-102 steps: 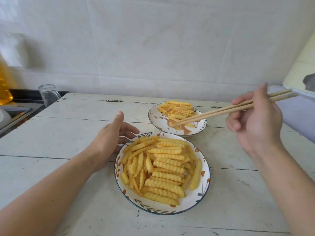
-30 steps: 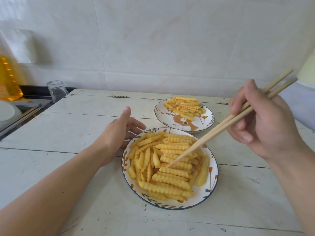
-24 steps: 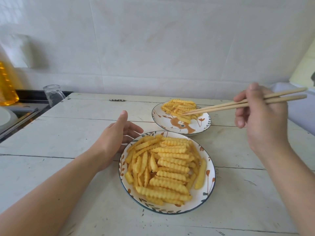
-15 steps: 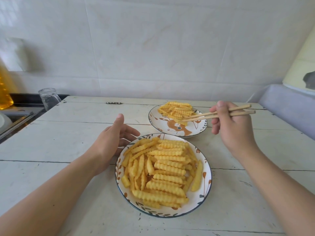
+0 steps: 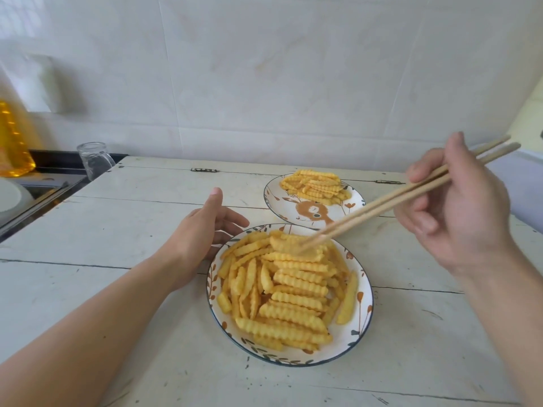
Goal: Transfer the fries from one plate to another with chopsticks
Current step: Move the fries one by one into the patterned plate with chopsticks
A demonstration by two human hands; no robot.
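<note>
A near plate (image 5: 363,315) with a leaf-patterned rim holds a big heap of crinkle-cut fries (image 5: 288,289). Behind it, a far plate (image 5: 308,214) with a deer picture carries a smaller pile of fries (image 5: 316,186). My right hand (image 5: 458,212) grips wooden chopsticks (image 5: 390,204), whose tips dip into the far top of the near heap. Whether the tips pinch a fry is blurred. My left hand (image 5: 202,233) rests on the table, fingers relaxed, against the near plate's left rim.
The white wooden table (image 5: 132,230) has hinges along its far edge by the tiled wall. An upturned glass (image 5: 94,160) stands at the back left corner. Left of the table lie a dark stove edge, a yellow bottle (image 5: 13,142) and a white dish (image 5: 11,198).
My right hand drew back from the far plate and swung the chopstick tips down onto the near heap. The left hand stayed in place.
</note>
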